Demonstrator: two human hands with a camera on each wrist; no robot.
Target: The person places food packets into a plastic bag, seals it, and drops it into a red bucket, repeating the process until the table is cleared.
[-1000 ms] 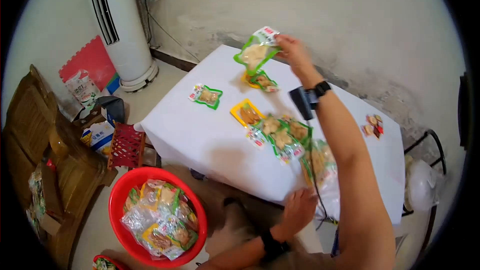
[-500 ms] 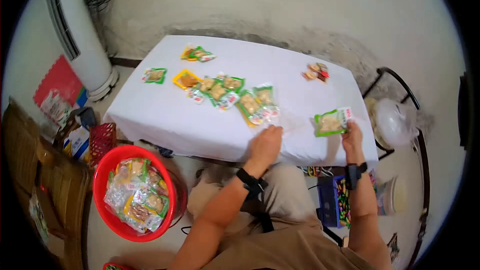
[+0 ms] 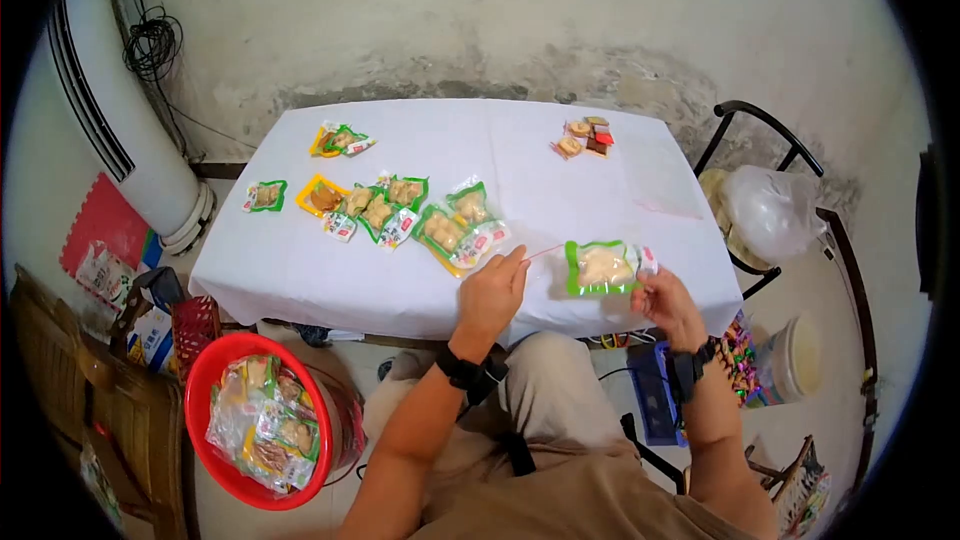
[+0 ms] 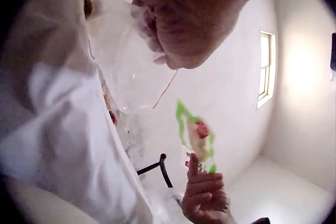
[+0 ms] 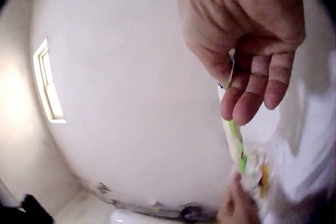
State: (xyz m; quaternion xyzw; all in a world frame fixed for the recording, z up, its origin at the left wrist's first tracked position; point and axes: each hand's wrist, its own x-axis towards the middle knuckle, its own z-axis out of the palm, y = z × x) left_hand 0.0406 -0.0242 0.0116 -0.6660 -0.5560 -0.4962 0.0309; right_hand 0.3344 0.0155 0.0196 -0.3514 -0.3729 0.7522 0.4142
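My right hand pinches the printed end of a green-edged snack packet with pale pieces inside, held over the table's front right. In the right wrist view, thumb and fingers of that hand grip the packet edge-on. My left hand grips the edge of a clear plastic bag, plain in the left wrist view, where a thin red strip runs out from the fingers. Beside the left hand lie green-edged packets, overlapping a yellow one.
More green and yellow packets lie left of centre on the white-covered table. Small wrapped snacks sit at the back. A red bucket of packets stands at the front left, a black-framed chair at the right.
The right hand has brought the green-edged packet from the back of the table to the front right, then leftward toward the left hand. The left hand has shifted slightly left with the clear bag.
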